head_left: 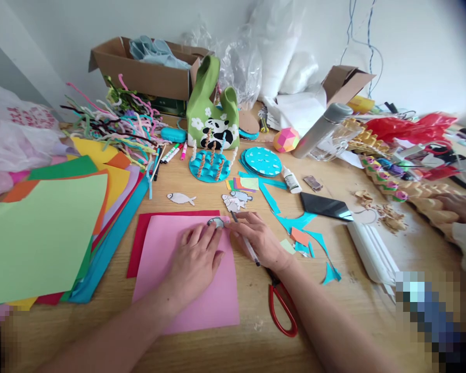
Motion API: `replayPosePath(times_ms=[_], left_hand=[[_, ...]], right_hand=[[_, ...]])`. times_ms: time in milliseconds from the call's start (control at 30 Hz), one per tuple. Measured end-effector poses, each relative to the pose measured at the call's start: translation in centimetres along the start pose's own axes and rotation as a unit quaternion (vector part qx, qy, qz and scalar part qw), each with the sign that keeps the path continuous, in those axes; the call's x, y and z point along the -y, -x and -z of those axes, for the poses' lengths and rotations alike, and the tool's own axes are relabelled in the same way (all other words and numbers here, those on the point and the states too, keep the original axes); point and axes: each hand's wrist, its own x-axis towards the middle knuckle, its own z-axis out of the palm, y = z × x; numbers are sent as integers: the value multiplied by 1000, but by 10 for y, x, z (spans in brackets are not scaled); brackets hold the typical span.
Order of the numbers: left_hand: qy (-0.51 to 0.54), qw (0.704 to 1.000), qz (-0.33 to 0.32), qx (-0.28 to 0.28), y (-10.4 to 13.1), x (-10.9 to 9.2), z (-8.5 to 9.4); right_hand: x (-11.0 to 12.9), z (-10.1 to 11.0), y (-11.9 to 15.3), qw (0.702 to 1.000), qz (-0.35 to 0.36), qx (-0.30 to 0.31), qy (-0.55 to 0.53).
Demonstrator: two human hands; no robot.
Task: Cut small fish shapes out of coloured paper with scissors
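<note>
A pink sheet (205, 305) lies over a red sheet (136, 259) on the wooden table. My left hand (198, 254) rests on the pink sheet, its fingertips on a small fish cutout (216, 223) near the sheet's top edge. My right hand (258, 241) is closed around a pen (250, 249), with its fingers beside the cutout's right end. Above the hands lie a white paper fish (181, 199) and a small group of fish cutouts (236, 200). Red-handled scissors (283, 311) lie partly beneath my right forearm.
Coloured paper (42, 233) is stacked at left. Blue scraps (295, 221), a glue bottle (291, 180), a black phone (326, 206) and a white case (373, 253) lie at right. Behind stand a green panda bag (213, 114) and a grey flask (323, 129). Another person's hand (460, 204) is at far right.
</note>
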Motion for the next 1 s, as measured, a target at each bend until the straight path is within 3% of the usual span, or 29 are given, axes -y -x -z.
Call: replayPosePath(times_ms=[267, 600, 1000], left_hand=[[-1, 1000, 0, 8, 0, -1, 0], [-5, 1000, -2, 5, 0, 0, 0], [-8, 1000, -4, 2, 0, 0, -1]], right_hand=[[-7, 0, 7, 990, -90, -100, -50], [-5, -2, 2, 999, -24, -20, -36], [-4, -4, 1, 999, -26, -38, -17]])
